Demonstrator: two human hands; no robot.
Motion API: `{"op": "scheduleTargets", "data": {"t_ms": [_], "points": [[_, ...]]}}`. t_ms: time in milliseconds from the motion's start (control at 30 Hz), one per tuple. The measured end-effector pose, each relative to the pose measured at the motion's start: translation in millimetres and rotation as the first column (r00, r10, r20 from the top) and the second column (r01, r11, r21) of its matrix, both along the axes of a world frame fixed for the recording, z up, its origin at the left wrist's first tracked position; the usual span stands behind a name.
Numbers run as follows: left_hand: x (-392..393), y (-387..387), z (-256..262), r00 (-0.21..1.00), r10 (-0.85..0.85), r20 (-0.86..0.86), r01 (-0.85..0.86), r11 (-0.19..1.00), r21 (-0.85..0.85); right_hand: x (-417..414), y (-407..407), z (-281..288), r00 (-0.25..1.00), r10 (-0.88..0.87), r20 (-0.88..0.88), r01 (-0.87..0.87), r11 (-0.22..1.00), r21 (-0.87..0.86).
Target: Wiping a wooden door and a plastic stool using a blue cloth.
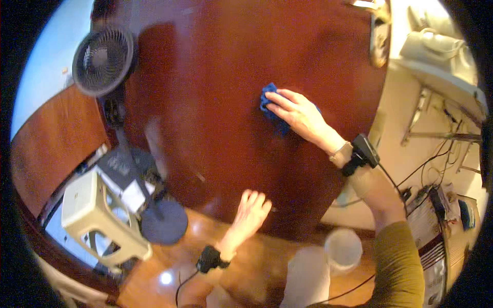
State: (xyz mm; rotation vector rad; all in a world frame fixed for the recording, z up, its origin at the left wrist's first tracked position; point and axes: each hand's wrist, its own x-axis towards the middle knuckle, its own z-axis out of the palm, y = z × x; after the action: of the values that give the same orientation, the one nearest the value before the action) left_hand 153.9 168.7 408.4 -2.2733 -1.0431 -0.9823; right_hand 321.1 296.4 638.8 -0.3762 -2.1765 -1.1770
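My right hand (302, 115) presses a crumpled blue cloth (269, 101) against the dark red-brown, glossy tabletop (215, 115). Part of the cloth shows past the fingertips, and the palm covers the rest. My left hand (252, 211) is at the near edge of the table, holding nothing, with its fingers loosely bent and a little apart. Whether it touches the tabletop I cannot tell. Both wrists carry black strapped devices with cables.
A standing fan (102, 59) is at the table's left, its round base (163, 222) on the wooden floor beside a cream plastic stool (102, 223). A white bin (344, 250) stands near the right side of my body. Loose cables (427, 165) hang at the right.
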Motion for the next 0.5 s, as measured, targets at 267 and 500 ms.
{"op": "scheduleTargets", "data": {"t_ms": [267, 500], "points": [[-2.8, -0.7, -14.2, 0.998, -0.010, 0.066, 0.012, 0.999, -0.038, 75.3, -98.1, -59.3, 0.892, 0.005, -0.453, -0.153, 0.944, -0.292], [1.6, 13.3, 35.8, 0.982, -0.049, 0.181, 0.023, 0.989, 0.145, 105.9, -184.4, -177.4, 0.981, 0.086, -0.174, -0.162, 0.856, -0.490]]}}
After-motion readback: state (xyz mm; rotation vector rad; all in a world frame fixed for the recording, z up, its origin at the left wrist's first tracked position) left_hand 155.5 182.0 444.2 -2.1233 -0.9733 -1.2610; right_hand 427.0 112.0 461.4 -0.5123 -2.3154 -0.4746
